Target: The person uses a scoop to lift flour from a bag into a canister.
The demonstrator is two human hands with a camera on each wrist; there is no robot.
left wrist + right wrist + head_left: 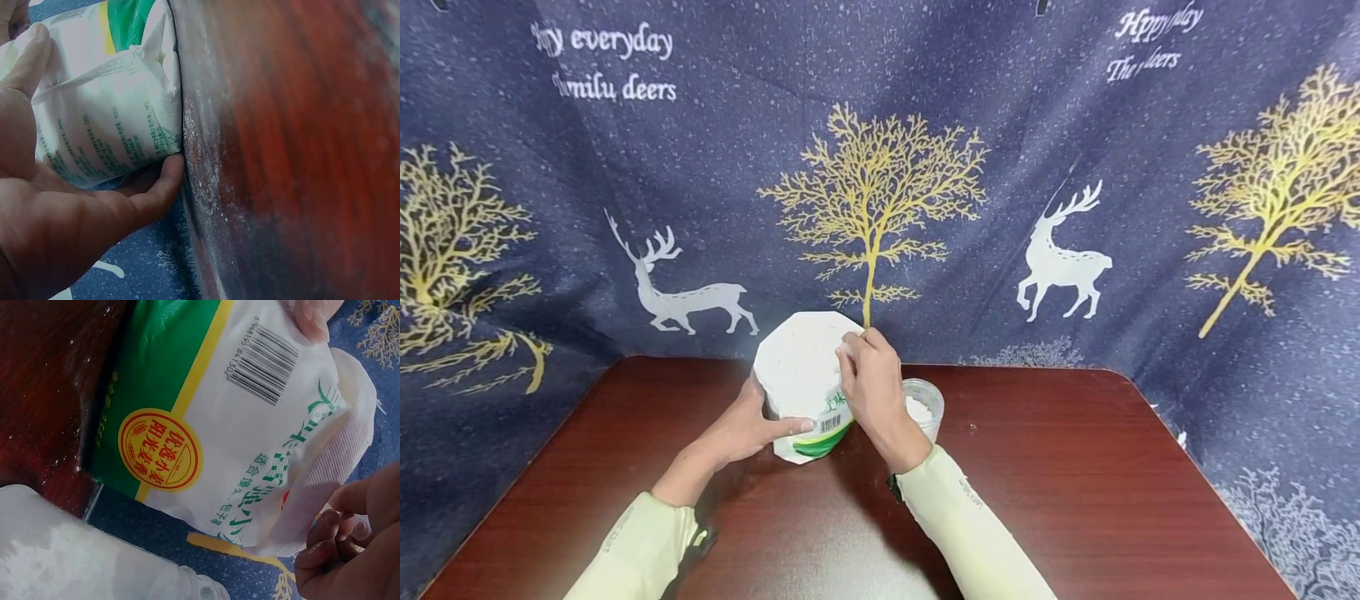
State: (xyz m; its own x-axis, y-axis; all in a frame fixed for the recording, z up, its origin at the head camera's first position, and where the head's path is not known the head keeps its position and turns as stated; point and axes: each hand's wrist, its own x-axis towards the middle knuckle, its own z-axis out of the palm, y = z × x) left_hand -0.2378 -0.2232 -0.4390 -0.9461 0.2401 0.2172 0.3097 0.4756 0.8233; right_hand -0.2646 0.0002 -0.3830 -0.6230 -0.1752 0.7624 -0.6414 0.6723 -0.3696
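Observation:
A white and green flour bag (820,442) stands on the table, its side carrying a barcode and green lettering. Over its top lies a white, mesh-textured cover (801,358), whose rim shows in the right wrist view as a cloth-like band (325,481). My left hand (741,425) holds the bag from the left, thumb across the front; in the left wrist view a finger reaches under its lower side. With curled fingers, my right hand (876,392) pinches the cover's right edge. Just right of that hand sits a clear jar (929,408) of white powder, partly hidden behind the wrist.
The dark red wooden table (1037,483) has white specks on its surface. Behind it hangs a blue cloth (925,75) printed with white deer and golden trees. In the right wrist view, the jar (94,556) is close beside the bag.

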